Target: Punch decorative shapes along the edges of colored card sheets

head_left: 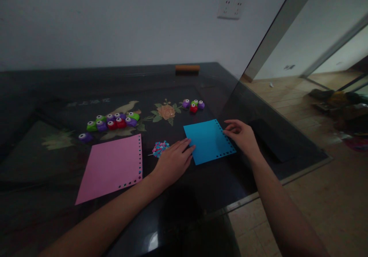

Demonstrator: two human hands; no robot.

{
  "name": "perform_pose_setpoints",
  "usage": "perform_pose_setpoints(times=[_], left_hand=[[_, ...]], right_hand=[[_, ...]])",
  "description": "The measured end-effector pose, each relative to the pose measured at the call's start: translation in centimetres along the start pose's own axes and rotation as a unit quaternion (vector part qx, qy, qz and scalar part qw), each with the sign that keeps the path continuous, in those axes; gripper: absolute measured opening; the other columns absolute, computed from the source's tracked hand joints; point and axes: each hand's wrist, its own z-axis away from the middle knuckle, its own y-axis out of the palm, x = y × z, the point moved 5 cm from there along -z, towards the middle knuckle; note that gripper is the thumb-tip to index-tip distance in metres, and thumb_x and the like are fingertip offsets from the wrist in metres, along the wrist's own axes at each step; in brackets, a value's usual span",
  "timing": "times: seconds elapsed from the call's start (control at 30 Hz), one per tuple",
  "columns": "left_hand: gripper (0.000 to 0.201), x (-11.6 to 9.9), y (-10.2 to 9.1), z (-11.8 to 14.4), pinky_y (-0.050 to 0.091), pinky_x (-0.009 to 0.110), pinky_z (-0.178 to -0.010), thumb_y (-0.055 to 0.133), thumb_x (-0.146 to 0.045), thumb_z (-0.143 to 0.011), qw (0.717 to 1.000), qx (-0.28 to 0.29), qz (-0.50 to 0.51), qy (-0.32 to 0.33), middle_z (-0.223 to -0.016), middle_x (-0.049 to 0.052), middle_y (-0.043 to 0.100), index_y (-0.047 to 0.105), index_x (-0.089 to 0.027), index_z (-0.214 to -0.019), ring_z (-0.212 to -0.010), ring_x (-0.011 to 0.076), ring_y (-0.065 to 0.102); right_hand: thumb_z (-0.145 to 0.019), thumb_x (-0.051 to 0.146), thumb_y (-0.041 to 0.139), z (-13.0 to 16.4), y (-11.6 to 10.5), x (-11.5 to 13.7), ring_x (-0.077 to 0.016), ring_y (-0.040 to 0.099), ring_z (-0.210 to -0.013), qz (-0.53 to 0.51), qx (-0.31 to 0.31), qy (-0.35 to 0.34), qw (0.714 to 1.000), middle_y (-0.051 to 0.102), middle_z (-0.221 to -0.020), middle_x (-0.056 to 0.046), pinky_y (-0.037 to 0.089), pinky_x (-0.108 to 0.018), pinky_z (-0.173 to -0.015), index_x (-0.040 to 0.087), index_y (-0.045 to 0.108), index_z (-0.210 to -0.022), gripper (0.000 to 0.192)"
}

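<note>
A blue sheet of paper (207, 142) lies flat on the dark table, with a row of small punched holes along its right and front edges. My left hand (175, 158) rests with fingers stretched out on the sheet's left edge. At the right edge, my right hand (242, 136) is half curled, thumb and forefinger apart, its fingertips by the punched holes. Whether they touch the paper I cannot tell. Beside my left hand lies a pile of pink, white and blue paper bits (160, 148). Further left is a pink sheet of paper (115, 167), punched along its right and front edges.
Several green, purple and red craft punches (116, 122) stand in a cluster behind the pink sheet. A smaller group of punches (193, 105) sits behind the blue one. A brown roll (187, 68) lies at the table's back edge. The table's right edge (304, 169) borders a tiled floor.
</note>
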Motion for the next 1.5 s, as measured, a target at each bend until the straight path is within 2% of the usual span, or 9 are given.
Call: perform_pose_setpoints(times=[0.1, 0.3, 0.57, 0.73, 0.9, 1.1, 1.23, 1.37, 1.5], left_hand=[[0.032, 0.0, 0.0, 0.0, 0.047, 0.040, -0.097, 0.053, -0.018, -0.087, 1.000, -0.002, 0.000, 0.000, -0.128, 0.014, 0.058, 0.060, -0.015, -0.117, -0.115, 0.0250, 0.056], [0.031, 0.0, 0.0, 0.0, 0.047, 0.042, -0.097, 0.053, -0.018, -0.087, 1.000, 0.007, -0.003, 0.002, -0.128, 0.015, 0.057, 0.061, -0.014, -0.117, -0.116, 0.0265, 0.056], [0.028, -0.7, -0.3, 0.0, 0.051, 0.041, -0.093, 0.052, -0.019, -0.088, 1.000, 0.002, -0.006, 0.016, -0.122, 0.014, 0.062, 0.063, -0.016, -0.113, -0.115, 0.0257, 0.057], [0.029, -0.7, -0.3, 0.0, 0.051, 0.039, -0.093, 0.052, -0.019, -0.088, 1.000, 0.001, -0.011, 0.013, -0.124, 0.014, 0.061, 0.063, -0.015, -0.114, -0.113, 0.0251, 0.058], [0.030, -0.6, -0.2, 0.0, 0.051, 0.039, -0.093, 0.054, -0.018, -0.086, 1.000, -0.005, -0.009, 0.011, -0.125, 0.014, 0.060, 0.062, -0.015, -0.115, -0.113, 0.0254, 0.058], [0.031, -0.5, -0.1, 0.1, 0.051, 0.039, -0.093, 0.052, -0.018, -0.087, 1.000, 0.015, -0.007, 0.010, -0.128, 0.014, 0.058, 0.060, -0.015, -0.117, -0.115, 0.0255, 0.056], [0.035, -0.2, 0.0, 0.0, 0.049, 0.038, -0.095, 0.051, -0.016, -0.087, 1.000, 0.010, 0.010, -0.002, -0.130, 0.013, 0.056, 0.055, -0.016, -0.122, -0.115, 0.0240, 0.055], [0.031, -0.2, -1.3, -0.4, 0.048, 0.038, -0.095, 0.049, -0.017, -0.088, 1.000, 0.002, 0.018, 0.006, -0.128, 0.012, 0.057, 0.057, -0.016, -0.119, -0.114, 0.0235, 0.055], [0.030, 0.6, -4.4, -0.5, 0.049, 0.037, -0.092, 0.046, -0.018, -0.090, 0.998, -0.034, 0.045, -0.009, -0.123, 0.008, 0.060, 0.056, -0.019, -0.119, -0.109, 0.0209, 0.058]], right_hand=[[-0.070, 0.029, 0.065, 0.0, 0.0, 0.2, -0.0172, 0.054, -0.066, 0.051, -0.013, -0.038, 0.998, 0.062, -0.081, -0.005, 0.046, -0.034, -0.066, 0.019, 0.066, -0.098, 0.030], [-0.069, 0.028, 0.069, -0.1, 1.4, -0.3, -0.0240, 0.054, -0.082, 0.149, 0.020, -0.098, 0.984, 0.054, -0.096, -0.011, 0.047, -0.040, -0.075, 0.019, 0.070, -0.098, 0.031], [-0.070, 0.028, 0.069, -0.3, 1.3, -1.2, -0.0235, 0.053, -0.084, 0.143, 0.043, -0.095, 0.984, 0.050, -0.102, -0.010, 0.048, -0.042, -0.076, 0.025, 0.070, -0.102, 0.032], [-0.069, 0.027, 0.070, -0.3, 1.2, -0.8, -0.0228, 0.053, -0.081, 0.137, 0.054, -0.076, 0.986, 0.051, -0.100, -0.010, 0.049, -0.041, -0.075, 0.021, 0.070, -0.101, 0.033], [-0.067, 0.025, 0.071, -0.2, 1.1, -0.6, -0.0223, 0.053, -0.079, 0.133, 0.045, -0.063, 0.988, 0.052, -0.098, -0.010, 0.049, -0.039, -0.071, 0.020, 0.070, -0.099, 0.033], [-0.068, 0.026, 0.070, -0.2, 1.0, -0.4, -0.0210, 0.054, -0.077, 0.123, 0.041, -0.060, 0.990, 0.054, -0.095, -0.009, 0.048, -0.037, -0.070, 0.021, 0.069, -0.101, 0.034], [-0.071, 0.029, 0.067, -0.2, 0.8, -0.2, -0.0200, 0.054, -0.074, 0.116, 0.024, -0.069, 0.991, 0.056, -0.088, -0.007, 0.046, -0.035, -0.069, 0.020, 0.070, -0.097, 0.027], [-0.071, 0.030, 0.065, -0.2, 0.6, -0.2, -0.0190, 0.054, -0.072, 0.108, 0.010, -0.072, 0.991, 0.056, -0.085, -0.006, 0.045, -0.034, -0.067, 0.018, 0.070, -0.093, 0.026], [-0.072, 0.033, 0.062, -0.3, 0.3, -0.2, -0.0195, 0.054, -0.073, 0.116, 0.004, -0.066, 0.991, 0.058, -0.087, -0.007, 0.044, -0.033, -0.065, 0.018, 0.070, -0.092, 0.026]])
